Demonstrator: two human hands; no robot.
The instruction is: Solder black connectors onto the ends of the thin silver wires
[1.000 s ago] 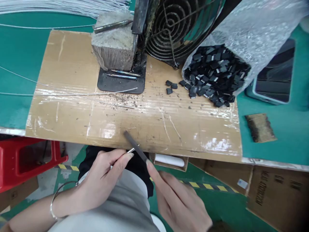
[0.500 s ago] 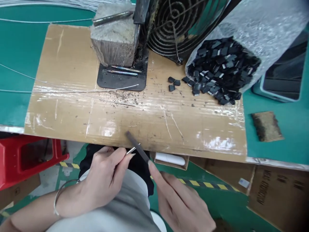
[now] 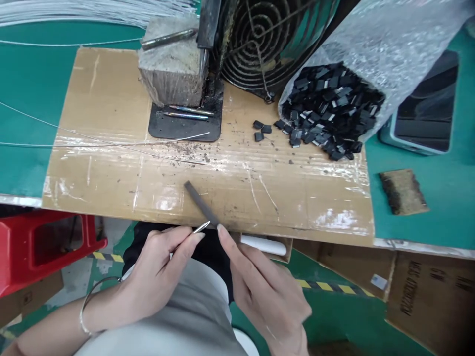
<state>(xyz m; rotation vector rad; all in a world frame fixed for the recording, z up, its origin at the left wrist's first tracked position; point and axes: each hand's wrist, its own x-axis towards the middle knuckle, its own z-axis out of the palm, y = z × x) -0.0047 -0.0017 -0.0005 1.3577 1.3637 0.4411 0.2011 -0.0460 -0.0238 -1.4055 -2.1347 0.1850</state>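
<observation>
Pinched between the thumb and fingers of my left hand (image 3: 159,269) is a shiny soldering iron tip (image 3: 202,227), its pointed end facing right. My right hand (image 3: 261,284) grips a flat dark metal file (image 3: 200,201), forefinger stretched along it. The file slants up and left over the front edge of the cardboard sheet (image 3: 111,188). The soldering tip's point lies by the file's lower part; I cannot tell whether they touch. Two similar metal tips (image 3: 187,114) rest on a black plate (image 3: 181,130) at the back.
A block (image 3: 172,74) carrying a metal rod (image 3: 168,39) stands beside a fan (image 3: 260,44). Black connectors (image 3: 330,109) spill from a plastic bag (image 3: 401,59). Thin wires (image 3: 92,144) cross the cardboard from the left. A brown sponge (image 3: 403,192) lies right; a red stool (image 3: 44,242) stands lower left.
My right hand has slid up and to the left, pushing the file farther over the cardboard past the soldering tip. My left hand has barely moved. The view has shifted slightly.
</observation>
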